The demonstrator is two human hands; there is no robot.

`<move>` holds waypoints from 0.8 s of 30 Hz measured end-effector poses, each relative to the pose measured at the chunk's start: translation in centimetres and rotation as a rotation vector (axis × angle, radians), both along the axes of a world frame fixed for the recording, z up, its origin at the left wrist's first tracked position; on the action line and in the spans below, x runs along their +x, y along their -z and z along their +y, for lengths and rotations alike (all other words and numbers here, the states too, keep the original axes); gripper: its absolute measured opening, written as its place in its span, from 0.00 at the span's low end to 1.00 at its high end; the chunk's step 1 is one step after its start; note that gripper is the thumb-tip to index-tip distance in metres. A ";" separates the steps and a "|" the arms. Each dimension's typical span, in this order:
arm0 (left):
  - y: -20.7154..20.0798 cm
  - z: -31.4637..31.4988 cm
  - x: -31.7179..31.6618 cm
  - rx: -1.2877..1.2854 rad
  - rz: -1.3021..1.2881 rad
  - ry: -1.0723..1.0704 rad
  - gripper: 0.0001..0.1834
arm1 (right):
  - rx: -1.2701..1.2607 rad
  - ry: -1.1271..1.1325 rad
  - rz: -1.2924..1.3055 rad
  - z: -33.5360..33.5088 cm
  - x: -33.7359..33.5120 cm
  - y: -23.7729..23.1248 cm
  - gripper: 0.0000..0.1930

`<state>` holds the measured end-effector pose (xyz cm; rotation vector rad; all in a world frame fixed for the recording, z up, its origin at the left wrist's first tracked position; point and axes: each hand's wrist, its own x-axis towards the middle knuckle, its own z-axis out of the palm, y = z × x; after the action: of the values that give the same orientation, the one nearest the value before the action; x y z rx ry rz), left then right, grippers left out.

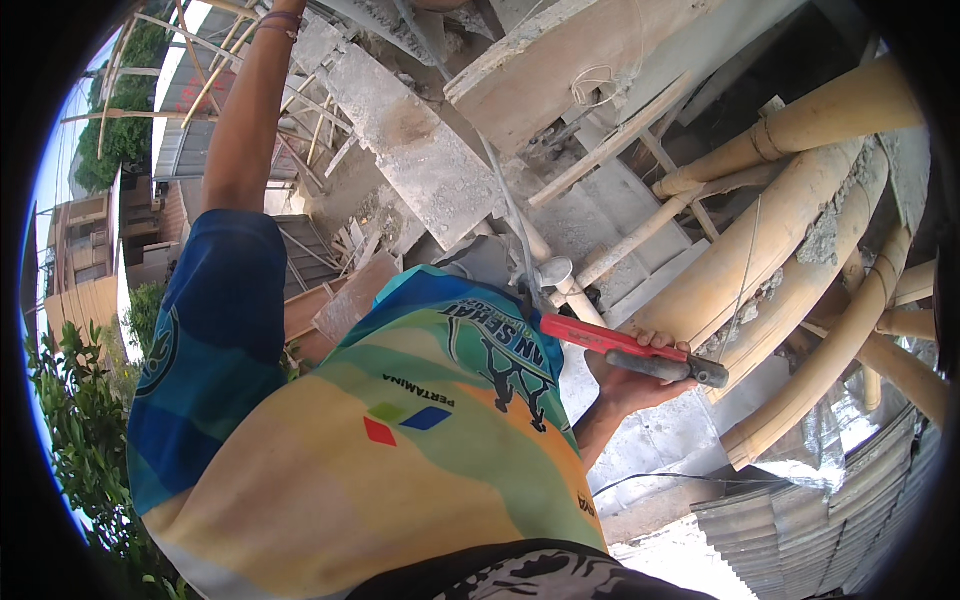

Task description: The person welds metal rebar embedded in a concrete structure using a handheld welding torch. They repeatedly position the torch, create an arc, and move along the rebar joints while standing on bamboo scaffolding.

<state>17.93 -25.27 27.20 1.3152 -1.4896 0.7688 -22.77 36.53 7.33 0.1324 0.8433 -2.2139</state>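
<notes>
At the right, my right hand (655, 368) is closed around a hand tool (590, 333) with a long red bar and a dark grey part ending in a rounded metal end. Its exact kind is not clear. The fingers wrap over the red bar near the grey end. Close to that hand are thick bamboo poles (765, 255). My left arm (243, 120) stretches up along the far left with bands at the wrist. The left hand itself is cut off by the top edge. My patterned shirt fills the lower middle.
A rough concrete ledge (410, 135) runs down from the top, with a grey cable (505, 190) beside it. Bamboo scaffolding (860, 370) crowds the right side above a corrugated roof (810, 530). Far below lie timber scraps (355, 240); leafy plants (80, 440) stand at left.
</notes>
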 end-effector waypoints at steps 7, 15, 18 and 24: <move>0.3 -0.3 -1.5 -0.049 0.065 0.028 0.46 | 0.022 0.028 0.105 -0.5 0.3 -0.4 0.29; 0.3 2.6 -5.5 -0.245 0.119 0.179 0.47 | 0.153 0.017 0.182 -0.9 0.6 -0.9 0.28; 0.0 4.3 -5.9 -0.189 0.112 0.258 0.48 | 0.196 0.011 0.208 -1.5 1.3 -1.4 0.28; -0.3 4.8 -7.2 -0.301 0.149 0.321 0.48 | 0.304 0.185 0.245 -2.3 4.5 -2.6 0.27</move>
<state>10.71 -20.44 27.50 0.8627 -1.3612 0.6402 -18.29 34.19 9.91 0.0882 1.3503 -2.2893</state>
